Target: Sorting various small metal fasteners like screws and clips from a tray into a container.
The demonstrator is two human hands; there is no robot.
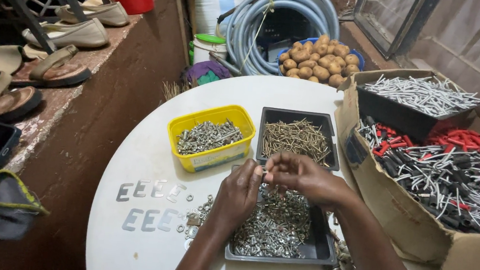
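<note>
Both forearms enter from the lower edge and meet above the dark tray (322, 251) of small silvery fasteners. Left to right: E-shaped metal plates (149, 205) lie in two rows on the white round surface (135, 155), with loose washers (197, 213) just beside them; the left hand (238, 195) rises over the tray's left edge, its fingers (257, 169) pinched onto a small metal part (264, 174); the right hand (305, 177) meets it from the other side, its fingers closed on the same part. The part is held between the two hands just above the tray and in front of the black tray of brass-coloured screws (297, 138); a yellow tub of grey screws (210, 136) stands to the left of that. The part is too small and too covered to read with confidence; its long axis appears to run roughly left to right, from one hand toward the other, and which end faces which hand cannot be told. Done well, this fitting calls for keeping both pinches close to the tips, the pieces aligned on one axis, and the work directly over the tray so that a dropped piece lands in it. Farthest right, a cardboard box (470, 261) holds red and black sleeved pins (448, 174).
</note>
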